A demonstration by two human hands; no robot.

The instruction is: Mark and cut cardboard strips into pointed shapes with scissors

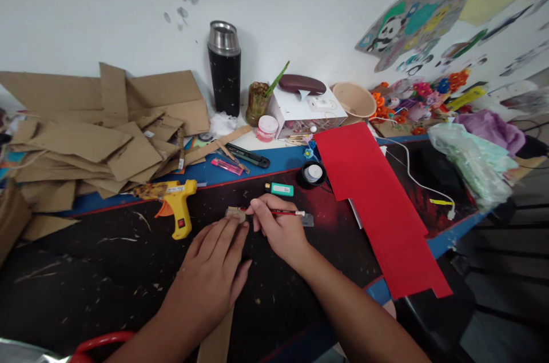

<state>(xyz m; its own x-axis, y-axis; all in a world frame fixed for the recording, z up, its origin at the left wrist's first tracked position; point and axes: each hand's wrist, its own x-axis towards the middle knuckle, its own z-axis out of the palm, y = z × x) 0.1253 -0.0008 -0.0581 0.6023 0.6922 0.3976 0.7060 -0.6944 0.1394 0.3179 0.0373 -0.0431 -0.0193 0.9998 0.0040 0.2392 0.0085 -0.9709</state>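
My right hand (281,232) pinches a dark red pencil (288,212), whose white end points to the right. Its tip is at a clear ruler (307,219) that lies across the end of a cardboard strip (217,340). My left hand (214,263) lies flat with its fingers stretched out, over the strip and touching the ruler's left part. Most of the strip is hidden under this hand and its wrist. Just beyond my right hand lies a teal lighter (282,189). To the left of my left hand is a yellow glue gun (182,208).
Cardboard pieces (86,143) are heaped at the left. Behind stand a black flask (225,74) and a white box (300,111); a dark cutter (247,155) lies nearer. Red corrugated sheet (377,197) hangs past the right edge. Red handles (103,341) show at the lower left.
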